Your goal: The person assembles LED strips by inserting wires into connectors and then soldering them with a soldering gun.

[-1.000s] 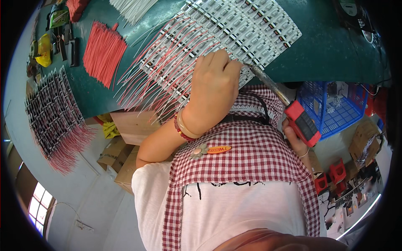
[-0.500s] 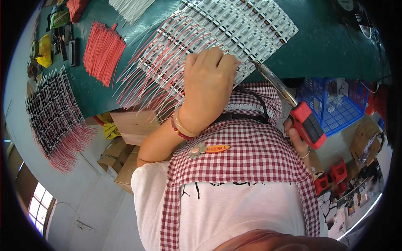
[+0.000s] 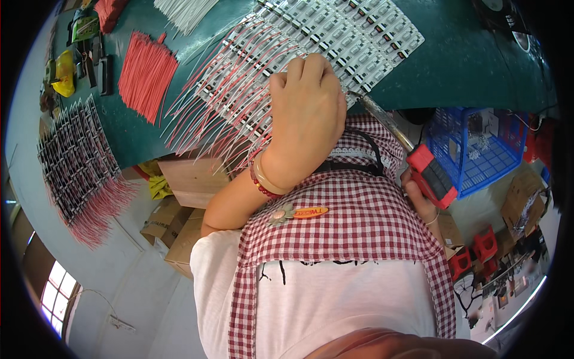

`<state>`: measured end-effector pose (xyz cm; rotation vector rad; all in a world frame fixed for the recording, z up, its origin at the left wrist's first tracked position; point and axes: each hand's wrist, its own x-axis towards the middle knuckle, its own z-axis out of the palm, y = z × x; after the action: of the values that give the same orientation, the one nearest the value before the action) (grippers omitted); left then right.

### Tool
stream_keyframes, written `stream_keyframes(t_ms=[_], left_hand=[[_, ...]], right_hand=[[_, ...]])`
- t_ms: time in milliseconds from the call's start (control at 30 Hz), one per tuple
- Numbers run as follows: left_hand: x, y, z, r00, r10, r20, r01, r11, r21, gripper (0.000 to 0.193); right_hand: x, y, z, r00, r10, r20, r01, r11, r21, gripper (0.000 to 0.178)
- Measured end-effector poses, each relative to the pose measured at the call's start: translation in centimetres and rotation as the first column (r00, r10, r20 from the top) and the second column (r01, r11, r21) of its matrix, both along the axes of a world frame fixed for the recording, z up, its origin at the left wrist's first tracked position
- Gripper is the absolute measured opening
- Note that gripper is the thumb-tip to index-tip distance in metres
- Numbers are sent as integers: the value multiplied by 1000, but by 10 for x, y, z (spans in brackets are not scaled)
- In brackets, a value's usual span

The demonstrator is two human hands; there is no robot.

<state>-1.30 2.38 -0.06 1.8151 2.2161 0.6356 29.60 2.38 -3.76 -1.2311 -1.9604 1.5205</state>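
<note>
A: How does the panel of circuit boards look?

B: It is a pale, slanted sheet at the upper centre of the frame, running out past the top edge, with rows of small dark and silvery parts. Thin red and white wires fan from its left part toward the lower left, some hanging over the edge of the green table.

A: And the hands?

B: The left hand is bent over the panel's lower part, fingers curled down. Its fingertips are hidden, so nobody can tell whether it pinches a wire. The right hand, right of centre, grasps the soldering iron by its red-and-black handle — the metal shaft slants up and left, its tip by the panel's lower right edge.

A: What differs from half a second ago?

B: The iron's tip has shifted left, from a small gap away to just beside the left hand — and that hand sits a little higher in the frame. The bundle of red wires at the upper left lies much as it did.
</note>
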Motion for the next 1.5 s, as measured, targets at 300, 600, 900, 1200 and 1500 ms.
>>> stream_keyframes(t_ms=[300,600,900,1200,1500], left_hand=[[-2,0,1,1000,5,21,-5,1000,-5,9],[-2,1,1,1000,9,22,-9,1000,-6,10],[-2,-2,1,997,72,-24,-73,997,-14,12],[-2,-2,-4,996,91,-2,-91,995,32,13],[-1,1,-7,996,89,3,-89,995,50,15]], right_hand=[[-2,2,9,999,-9,32,8,1000,22,14],[6,-5,-1,1000,-13,27,11,999,53,19],[1,0,-6,965,-113,-237,92,991,-101,55],[-7,-2,10,939,-214,-268,121,938,-326,50],[22,-7,-12,999,-34,-6,33,993,-111,29]])
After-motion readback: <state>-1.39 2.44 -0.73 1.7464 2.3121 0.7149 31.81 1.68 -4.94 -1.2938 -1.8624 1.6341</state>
